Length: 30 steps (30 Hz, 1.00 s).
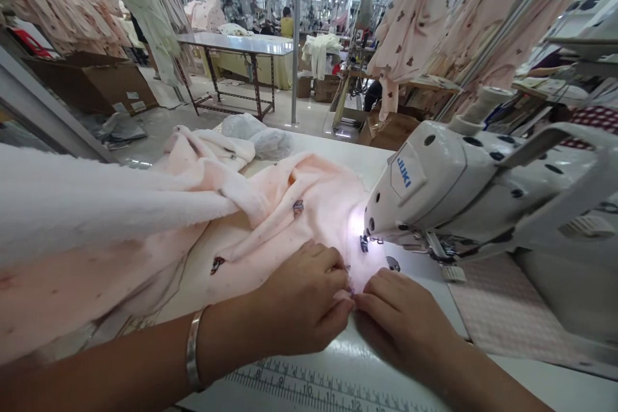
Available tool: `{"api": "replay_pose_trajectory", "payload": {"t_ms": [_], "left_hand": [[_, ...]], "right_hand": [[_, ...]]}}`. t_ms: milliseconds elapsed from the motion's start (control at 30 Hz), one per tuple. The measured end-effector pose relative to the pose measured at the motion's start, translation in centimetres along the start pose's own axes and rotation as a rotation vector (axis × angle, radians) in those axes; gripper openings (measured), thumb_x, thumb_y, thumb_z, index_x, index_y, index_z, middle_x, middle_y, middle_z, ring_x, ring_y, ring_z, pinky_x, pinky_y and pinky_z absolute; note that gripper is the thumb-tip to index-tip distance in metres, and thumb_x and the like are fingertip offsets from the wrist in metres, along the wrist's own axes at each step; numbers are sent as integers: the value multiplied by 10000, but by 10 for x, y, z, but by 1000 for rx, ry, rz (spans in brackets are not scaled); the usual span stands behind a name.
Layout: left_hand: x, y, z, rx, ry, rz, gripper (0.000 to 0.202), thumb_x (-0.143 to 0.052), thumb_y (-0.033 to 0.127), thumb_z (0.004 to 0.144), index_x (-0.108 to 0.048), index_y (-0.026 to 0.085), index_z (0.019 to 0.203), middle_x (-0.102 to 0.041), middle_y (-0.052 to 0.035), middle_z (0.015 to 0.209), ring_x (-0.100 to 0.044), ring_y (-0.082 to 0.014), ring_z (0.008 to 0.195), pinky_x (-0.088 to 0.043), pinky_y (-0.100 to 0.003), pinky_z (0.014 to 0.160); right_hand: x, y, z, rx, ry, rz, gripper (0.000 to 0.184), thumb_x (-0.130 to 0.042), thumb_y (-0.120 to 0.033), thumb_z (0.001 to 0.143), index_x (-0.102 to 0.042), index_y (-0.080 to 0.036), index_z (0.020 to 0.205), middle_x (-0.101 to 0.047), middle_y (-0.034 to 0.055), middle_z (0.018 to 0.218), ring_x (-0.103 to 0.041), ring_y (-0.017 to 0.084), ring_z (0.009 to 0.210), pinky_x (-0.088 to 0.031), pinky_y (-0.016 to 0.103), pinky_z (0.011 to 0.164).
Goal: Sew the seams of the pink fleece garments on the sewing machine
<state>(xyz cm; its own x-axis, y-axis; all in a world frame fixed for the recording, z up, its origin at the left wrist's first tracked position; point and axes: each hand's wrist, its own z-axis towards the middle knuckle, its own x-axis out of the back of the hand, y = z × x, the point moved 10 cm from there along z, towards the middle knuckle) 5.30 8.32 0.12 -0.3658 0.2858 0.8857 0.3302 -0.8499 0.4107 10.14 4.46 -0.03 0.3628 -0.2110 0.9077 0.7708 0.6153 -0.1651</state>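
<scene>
Soft pink printed fabric (pixel 313 187) spreads over the white sewing table, and its right edge lies under the lit needle area of a white JUKI sewing machine (pixel 434 167). My left hand (pixel 309 299), with a silver bangle (pixel 193 351) at the wrist, is closed on the near edge of this fabric. Just in front of the presser foot (pixel 364 243), my right hand (pixel 400 309) pinches the same edge. The fingertips of both hands almost meet. What lies between them is mostly hidden.
A ruler strip (pixel 309 389) runs along the table's near edge. More fabric (pixel 96 219) drapes off at the left, and a clear plastic bag (pixel 258 136) lies behind it. Pink garments (pixel 418 19) hang at the right. Beyond stand a cardboard box (pixel 91 84) and another table (pixel 241 44).
</scene>
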Motion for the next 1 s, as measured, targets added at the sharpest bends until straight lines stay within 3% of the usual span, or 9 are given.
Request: {"api": "replay_pose_trajectory", "payload": {"t_ms": [133, 233, 367, 567, 833, 1000], "left_hand": [[-1, -4, 0, 47, 20, 31, 158, -421, 224, 838, -529, 155, 930, -484, -107, 1202, -402, -262, 1158, -261, -513, 1012], [-10, -7, 2, 44, -2, 85, 173, -418, 241, 848, -510, 156, 967, -436, -122, 1290, -327, -279, 1248, -193, -552, 1034], [-14, -10, 4, 46, -14, 81, 180, -427, 233, 841, -501, 165, 990, -445, -104, 1292, -323, -255, 1257, -176, -536, 1044], [-12, -16, 13, 22, -5, 81, 168, -445, 256, 845, -495, 166, 977, -487, -99, 1225, -385, -249, 1188, -200, -506, 1031], [-8, -34, 53, -24, 60, 58, 252, -527, 258, 798, -452, 145, 1011, -516, -85, 1135, -434, -231, 1125, -293, -401, 996], [-13, -27, 42, -33, 103, 59, 472, -498, 278, 819, -331, 123, 1233, -440, -117, 1276, -367, -251, 1210, -200, -452, 1060]], "right_hand": [[-5, 0, 1, -9, -69, -10, 153, -430, -106, 841, -573, -147, 804, -489, 39, 698, -389, 168, 663, -292, 306, 579], [-5, 4, -1, -57, -96, 51, 129, -447, -142, 851, -575, -155, 847, -494, 40, 729, -400, 174, 688, -311, 317, 602], [-6, 5, -4, -96, -123, 152, 97, -492, -197, 854, -545, -168, 931, -508, 39, 774, -413, 177, 709, -316, 320, 615], [-5, 6, -4, -81, -72, 106, 98, -464, -162, 868, -556, -164, 903, -520, 42, 748, -433, 175, 692, -348, 319, 613], [-6, 56, -6, -270, -99, -2, 131, -459, -229, 883, -555, -255, 968, -550, 47, 929, -531, 198, 850, -441, 343, 726], [-16, 50, -19, -251, -180, 106, 153, -401, -203, 897, -517, -239, 990, -530, 54, 919, -552, 178, 752, -456, 351, 699]]}}
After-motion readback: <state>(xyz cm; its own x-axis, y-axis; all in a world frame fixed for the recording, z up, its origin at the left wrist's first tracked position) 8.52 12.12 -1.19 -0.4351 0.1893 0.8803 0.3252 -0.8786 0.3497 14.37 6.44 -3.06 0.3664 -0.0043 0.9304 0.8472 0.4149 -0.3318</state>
